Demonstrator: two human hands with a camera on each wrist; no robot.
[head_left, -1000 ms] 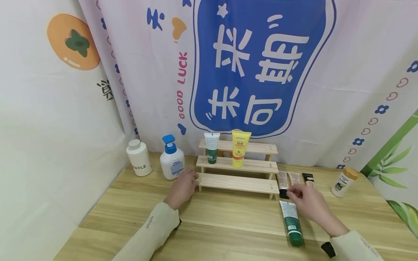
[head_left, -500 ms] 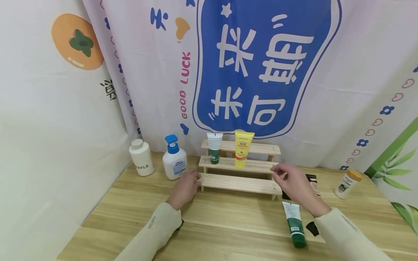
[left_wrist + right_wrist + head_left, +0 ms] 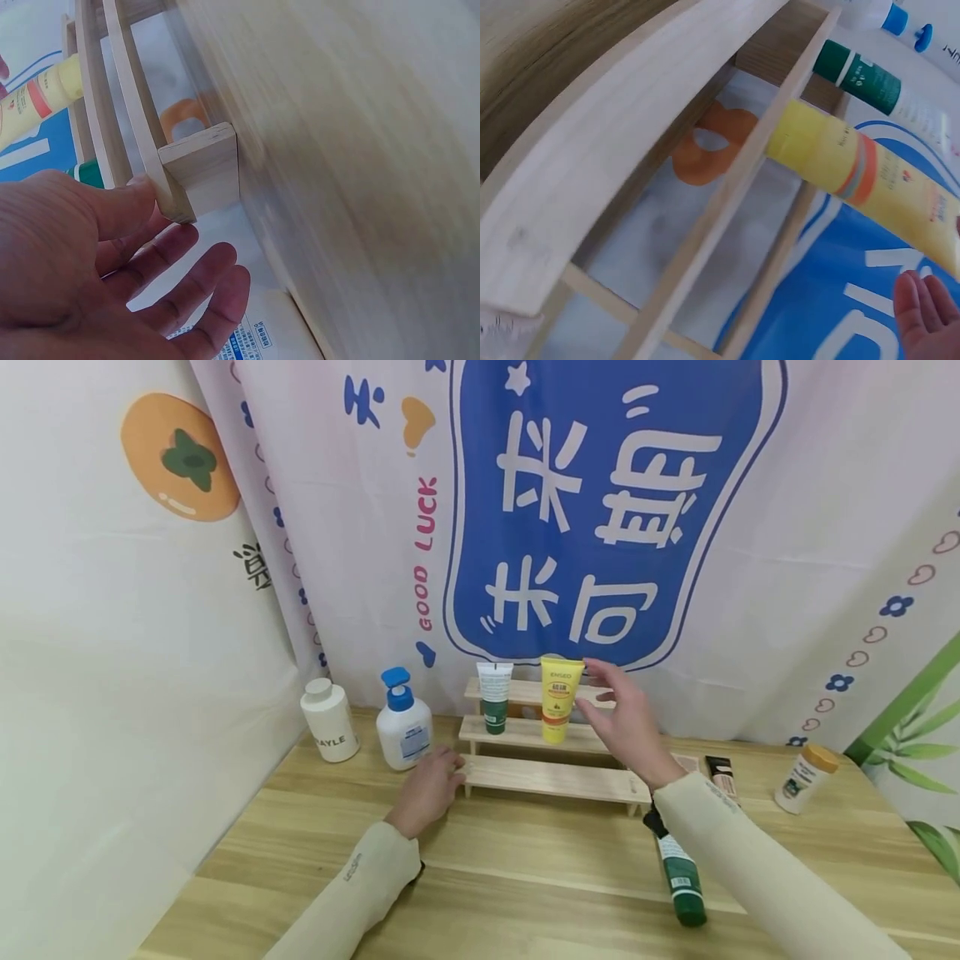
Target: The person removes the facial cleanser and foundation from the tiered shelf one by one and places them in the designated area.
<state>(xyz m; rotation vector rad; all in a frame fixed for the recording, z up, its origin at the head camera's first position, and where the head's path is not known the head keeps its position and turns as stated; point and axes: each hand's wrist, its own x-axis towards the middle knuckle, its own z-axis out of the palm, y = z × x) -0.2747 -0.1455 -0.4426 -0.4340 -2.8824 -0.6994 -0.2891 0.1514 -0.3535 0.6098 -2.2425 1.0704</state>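
My left hand [image 3: 427, 789] grips the left end of the bottom tier of a three-tier wooden rack [image 3: 555, 779]. In the left wrist view, the thumb lies on the board's end [image 3: 210, 161] with the forefinger beneath it, the other fingers loosely bent. A yellow squeeze tube [image 3: 557, 727] stands cap down on the middle tier. Beside its upper right edge is my right hand [image 3: 630, 722], thumb and fingers spread. The right wrist view has those fingers [image 3: 911, 307] close below the yellow tube [image 3: 877, 176]. Left of it stands a green-and-white tube [image 3: 495, 697].
A white bottle [image 3: 330, 722] and a blue-topped pump bottle [image 3: 405, 731] stand left of the rack. A larger green tube [image 3: 681, 881] lies front right, partly under the right sleeve. Farther right are a black-capped tube [image 3: 722, 777] and an orange-capped bottle [image 3: 806, 779]. A printed curtain [image 3: 375, 568] hangs behind.
My right hand has travelled left and up from the tubes lying at the right to the yellow tube. The left hand keeps its place at the rack's end.
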